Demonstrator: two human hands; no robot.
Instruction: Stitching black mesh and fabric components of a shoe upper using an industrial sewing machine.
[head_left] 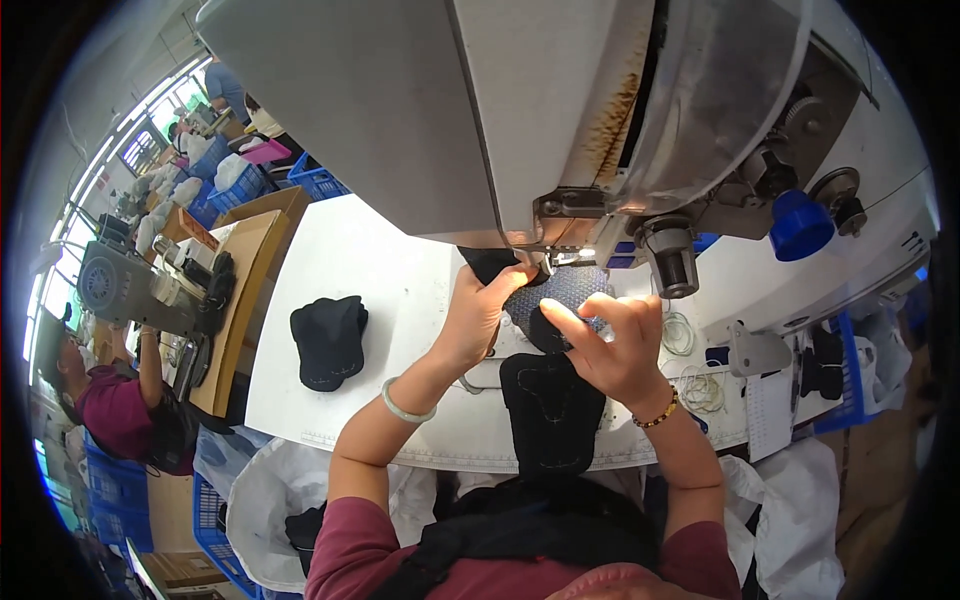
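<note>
A fabric piece, grey mesh with black parts (568, 290), lies under the head of a large sewing machine (540, 120), close to its needle area. My left hand (474, 315) pinches the piece's left edge between thumb and fingers. On its right side, my right hand (622, 345) has its fingers curled, with the thumb and a fingertip pressed to the fabric. A black padded fabric piece (552, 415) with light stitch lines rests at the table's front edge, just below my hands. Further left lies a small stack of similar black pieces (330, 342).
The white table (400, 225) surrounds the machine. Loose thread coils (700, 390) and a metal bracket (755, 350) are at the right. White sacks (285, 500) hang below the front edge. At the left, a co-worker in maroon (125, 410) sits at another machine (135, 287).
</note>
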